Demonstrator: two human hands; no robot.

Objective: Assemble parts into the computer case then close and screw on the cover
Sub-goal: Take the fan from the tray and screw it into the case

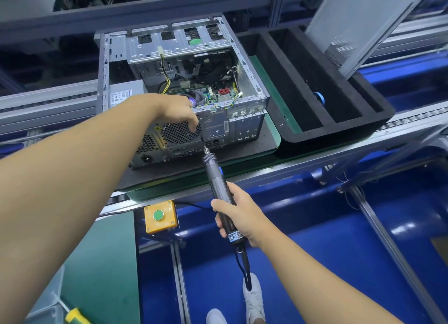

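Observation:
An open computer case [252,86] lies on its side on the conveyor, its motherboard and cables exposed and its rear panel toward me. My left hand [177,112] rests on the rear top edge of the case, fingers hanging down over the fan grille [174,134]. In my right hand [238,214] I grip a black electric screwdriver [218,178]; its bit touches the rear panel just right of the grille. The grey side cover [358,25] leans upright at the back right, against the foam tray.
A black foam tray [339,120] with long slots sits right of the case and holds a blue round part [318,97]. A yellow box with a green button [160,216] hangs below the conveyor rail. A yellow-handled tool [76,316] lies at the bottom left.

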